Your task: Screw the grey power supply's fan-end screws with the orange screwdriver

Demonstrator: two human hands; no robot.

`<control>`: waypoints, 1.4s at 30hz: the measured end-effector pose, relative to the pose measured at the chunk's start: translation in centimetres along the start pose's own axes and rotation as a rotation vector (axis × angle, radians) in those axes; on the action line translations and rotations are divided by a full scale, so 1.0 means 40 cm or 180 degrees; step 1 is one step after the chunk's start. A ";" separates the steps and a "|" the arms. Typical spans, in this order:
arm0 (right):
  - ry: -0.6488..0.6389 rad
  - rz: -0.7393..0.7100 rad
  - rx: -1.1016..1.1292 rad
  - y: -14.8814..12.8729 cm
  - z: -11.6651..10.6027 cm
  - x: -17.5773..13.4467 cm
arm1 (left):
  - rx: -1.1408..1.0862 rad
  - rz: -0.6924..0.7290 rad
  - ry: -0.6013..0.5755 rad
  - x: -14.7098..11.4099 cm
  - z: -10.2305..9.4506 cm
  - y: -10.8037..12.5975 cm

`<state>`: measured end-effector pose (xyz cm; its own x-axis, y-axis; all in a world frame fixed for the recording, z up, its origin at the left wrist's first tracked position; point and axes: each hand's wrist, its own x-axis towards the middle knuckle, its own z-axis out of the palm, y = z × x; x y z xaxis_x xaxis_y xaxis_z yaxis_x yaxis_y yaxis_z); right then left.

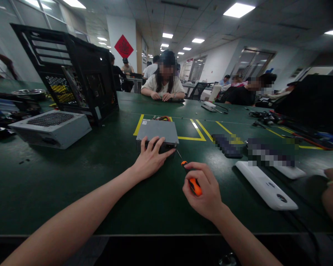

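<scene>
Left hand (151,157): is spreading its fingers rather wide over the near edge of a grey metal box (157,129); the thumb is reaching along the dark near side toward the right corner; it seems to be steadying the box, not gripping it.
Right hand (204,190): is closing narrow around the orange handle of a screwdriver (195,186); the palm is facing partly away, so the full grip is not showing.
Grey box: is lying flat on the green table (122,218), directly under the left fingers, ahead and to the left of the right hand; some wires (163,118) are showing behind it, beyond the left fingertips.
Screwdriver tip: is pointing away from the right hand, to the near right corner of the box, just beside the left thumb; whether it is touching, I cannot tell.
Corner work: the person is probably setting the tip at a screw; the screw itself is not showing clearly.
Next move: is probably calling for a straight, well-seated tip and a gentle turn, while the left hand is bracing the box.
</scene>
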<state>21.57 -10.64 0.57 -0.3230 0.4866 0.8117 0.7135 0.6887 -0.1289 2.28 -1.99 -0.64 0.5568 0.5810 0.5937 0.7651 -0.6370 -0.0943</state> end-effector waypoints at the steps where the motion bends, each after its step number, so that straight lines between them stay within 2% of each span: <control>1: -0.0033 0.0014 0.0033 -0.001 -0.003 0.003 | -0.0018 -0.0006 0.0010 0.000 0.000 0.000; 5: -0.0159 0.0073 0.0261 -0.003 -0.007 0.008 | -0.0030 -0.0021 0.0027 0.000 0.002 0.000; 11: -0.0365 0.0007 0.0202 -0.001 0.000 0.001 | 0.0049 -0.0044 0.0023 0.000 0.004 0.002; 22: -0.0345 -0.0026 0.0248 -0.002 -0.002 0.004 | 0.0111 -0.0017 0.0008 0.001 0.006 0.001; 29: -0.0268 -0.0029 0.0262 -0.003 -0.002 0.003 | 0.0045 -0.0051 0.0042 0.001 0.003 0.003; 36: 0.0017 -0.0122 0.0397 -0.001 -0.007 -0.002 | 0.0032 -0.0011 -0.0020 0.001 -0.001 0.000; 42: 0.0324 0.0326 0.0268 0.014 -0.006 0.009 | -0.0077 -0.0034 0.0074 -0.004 -0.007 -0.002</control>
<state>21.98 -10.21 0.92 -0.1834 0.5025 0.8449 0.6835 0.6829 -0.2578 2.05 -2.17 -0.52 0.5407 0.5760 0.6130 0.7627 -0.6431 -0.0686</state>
